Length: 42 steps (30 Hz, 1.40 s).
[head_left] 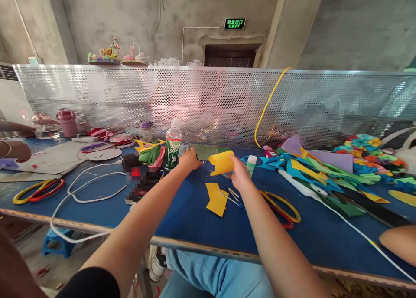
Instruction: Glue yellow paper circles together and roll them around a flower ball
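A curled yellow sheet (221,162), like felt or foam, is pinched at its right edge by my right hand (240,174), raised over the blue table. My left hand (190,160) reaches to the table just right of a green-labelled drink bottle (173,146); its thumb stands apart from the fingers, and I see nothing held in it. Partly hidden behind those fingers is a pale bluish thing I cannot make out. Two flat yellow pieces (215,200) lie between my forearms, with small scissors (234,197) beside them. A glue stick (251,164) stands behind my right hand.
Yellow-and-red-handled scissors (286,209) lie partly under my right forearm. A white glue gun (300,183) rests among coloured scraps (312,170) at right. White cable (74,198), a phone (152,181) and more scissors (39,190) lie left. Other people's arms (14,152) show at both sides.
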Each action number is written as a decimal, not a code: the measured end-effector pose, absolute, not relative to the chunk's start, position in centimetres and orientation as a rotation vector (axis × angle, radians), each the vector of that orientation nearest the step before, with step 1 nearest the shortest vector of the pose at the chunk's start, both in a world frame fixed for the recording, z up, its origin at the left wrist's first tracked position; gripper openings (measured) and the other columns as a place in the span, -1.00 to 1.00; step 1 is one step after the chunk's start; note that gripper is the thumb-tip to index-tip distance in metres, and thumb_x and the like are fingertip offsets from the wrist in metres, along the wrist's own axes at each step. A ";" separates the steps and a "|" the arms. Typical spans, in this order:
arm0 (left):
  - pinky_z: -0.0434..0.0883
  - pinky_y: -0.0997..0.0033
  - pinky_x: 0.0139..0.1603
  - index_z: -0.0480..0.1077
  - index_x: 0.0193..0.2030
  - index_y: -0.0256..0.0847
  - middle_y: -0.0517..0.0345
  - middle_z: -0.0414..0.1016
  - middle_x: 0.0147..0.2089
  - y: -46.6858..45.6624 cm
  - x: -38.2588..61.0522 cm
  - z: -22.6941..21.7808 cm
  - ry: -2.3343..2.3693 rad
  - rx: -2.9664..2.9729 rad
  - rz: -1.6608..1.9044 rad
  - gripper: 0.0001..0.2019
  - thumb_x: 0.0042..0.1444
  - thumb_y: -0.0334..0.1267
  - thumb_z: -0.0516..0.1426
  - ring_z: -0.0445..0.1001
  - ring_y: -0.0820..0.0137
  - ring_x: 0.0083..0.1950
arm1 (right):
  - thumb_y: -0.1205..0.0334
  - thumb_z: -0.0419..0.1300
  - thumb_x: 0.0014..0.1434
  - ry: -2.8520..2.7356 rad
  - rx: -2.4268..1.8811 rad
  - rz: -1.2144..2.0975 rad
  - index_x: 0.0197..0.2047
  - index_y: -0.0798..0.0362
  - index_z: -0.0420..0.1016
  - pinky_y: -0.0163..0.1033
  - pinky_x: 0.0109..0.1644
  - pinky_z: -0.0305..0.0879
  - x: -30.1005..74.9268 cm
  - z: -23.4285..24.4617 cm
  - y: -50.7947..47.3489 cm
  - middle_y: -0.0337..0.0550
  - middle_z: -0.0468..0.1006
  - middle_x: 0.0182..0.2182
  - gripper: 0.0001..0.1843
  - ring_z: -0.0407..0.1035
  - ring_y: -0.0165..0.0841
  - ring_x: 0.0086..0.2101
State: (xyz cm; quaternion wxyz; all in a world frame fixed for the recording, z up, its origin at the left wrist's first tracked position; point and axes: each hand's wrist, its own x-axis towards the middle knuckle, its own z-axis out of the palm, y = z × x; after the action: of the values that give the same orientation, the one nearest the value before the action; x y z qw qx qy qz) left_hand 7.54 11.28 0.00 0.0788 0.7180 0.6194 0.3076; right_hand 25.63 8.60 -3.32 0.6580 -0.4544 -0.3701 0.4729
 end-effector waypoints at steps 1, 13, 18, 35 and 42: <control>0.18 0.01 0.07 0.26 -0.10 -0.31 -0.30 0.27 0.09 11.8 7.8 -0.1 1.869 2.125 0.904 -0.36 -0.39 -0.22 0.35 0.20 -0.13 0.16 | -0.05 0.11 -0.09 -0.805 -1.029 1.103 -0.27 -0.06 0.27 -0.21 -0.43 0.36 25.8 -3.3 8.7 -0.18 0.49 -0.24 -0.67 0.40 -0.23 -0.22; 0.38 0.37 -0.08 0.17 0.06 -0.19 0.00 0.39 0.00 9.3 7.9 1.5 1.411 2.006 1.314 -0.45 -0.02 0.06 0.12 0.42 0.28 -0.04 | -0.02 -0.04 0.02 -0.626 -1.003 1.193 -0.21 -0.12 0.19 -0.17 -0.34 0.40 26.2 -4.6 10.6 -0.20 0.44 -0.21 -0.72 0.37 -0.29 -0.21; 0.39 0.32 -0.04 0.21 0.02 -0.18 0.04 0.39 -0.03 7.0 7.8 1.0 1.077 1.899 1.528 -0.45 -0.10 -0.03 0.22 0.42 0.30 -0.05 | 0.00 0.01 -0.01 -0.628 -0.965 1.176 -0.19 -0.12 0.21 -0.22 -0.38 0.38 24.3 -4.2 9.8 -0.22 0.45 -0.24 -0.71 0.39 -0.31 -0.26; 0.23 0.28 0.14 0.15 0.09 -0.19 -0.01 0.27 0.09 5.1 7.4 -0.6 1.038 2.339 1.564 -0.39 -0.11 -0.13 0.23 0.28 0.24 0.12 | 0.06 -0.08 0.16 -0.723 -0.925 1.377 -0.20 -0.03 0.25 -0.24 -0.30 0.39 21.3 -4.4 8.3 -0.15 0.45 -0.17 -0.77 0.39 -0.35 -0.23; 0.30 0.25 0.08 0.12 0.13 -0.14 0.02 0.31 0.08 6.1 6.4 0.2 1.049 2.254 1.515 -0.34 -0.11 -0.09 0.24 0.35 0.25 0.06 | 0.08 -0.05 0.14 -0.900 -0.962 1.422 -0.21 -0.05 0.25 -0.19 -0.31 0.41 20.9 -4.0 7.4 -0.16 0.45 -0.21 -0.81 0.40 -0.35 -0.27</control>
State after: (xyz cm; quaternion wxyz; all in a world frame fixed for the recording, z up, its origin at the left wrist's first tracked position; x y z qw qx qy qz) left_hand 6.38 6.10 0.16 0.1147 0.7692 0.3578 0.5169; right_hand 20.92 7.36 -3.99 0.5660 -0.4090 -0.3828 0.6049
